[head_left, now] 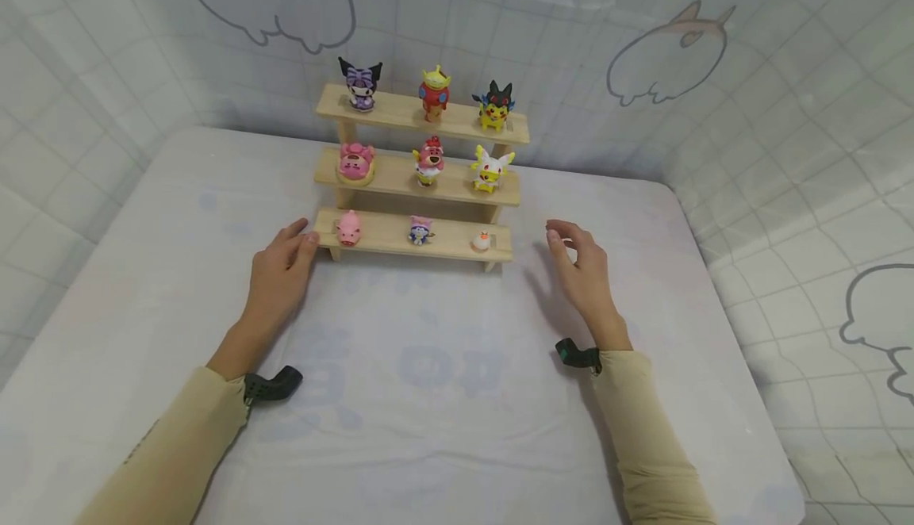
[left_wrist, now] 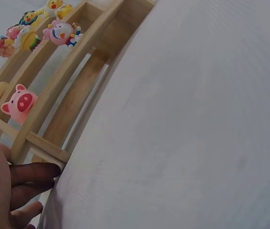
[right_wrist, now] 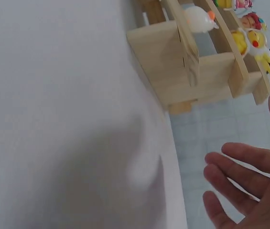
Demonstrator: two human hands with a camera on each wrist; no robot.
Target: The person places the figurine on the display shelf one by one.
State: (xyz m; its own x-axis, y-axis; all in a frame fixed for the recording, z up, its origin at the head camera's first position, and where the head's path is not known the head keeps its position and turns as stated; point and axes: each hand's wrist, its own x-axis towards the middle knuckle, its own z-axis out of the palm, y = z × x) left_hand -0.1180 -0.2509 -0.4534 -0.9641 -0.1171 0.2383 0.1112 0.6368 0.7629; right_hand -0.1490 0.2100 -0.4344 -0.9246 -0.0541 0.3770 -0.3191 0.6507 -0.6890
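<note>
A three-tier wooden shelf stands toward the back of the table, with small toy figures along each step. My left hand is at the left end of the lowest step, thumb right at the board's corner. The left wrist view shows its extended fingers beside the shelf's end, close to the pink pig figure. To the right of the shelf, my right hand hovers apart from it with nothing in its grasp. Its fingers are spread and loosely bent.
On the lowest step are also a purple-and-pink figure and a white bird figure. The middle step bears a pink bear; the top one, a black-eared purple figure. Behind hangs a grid-patterned curtain. A white cloth covers the table.
</note>
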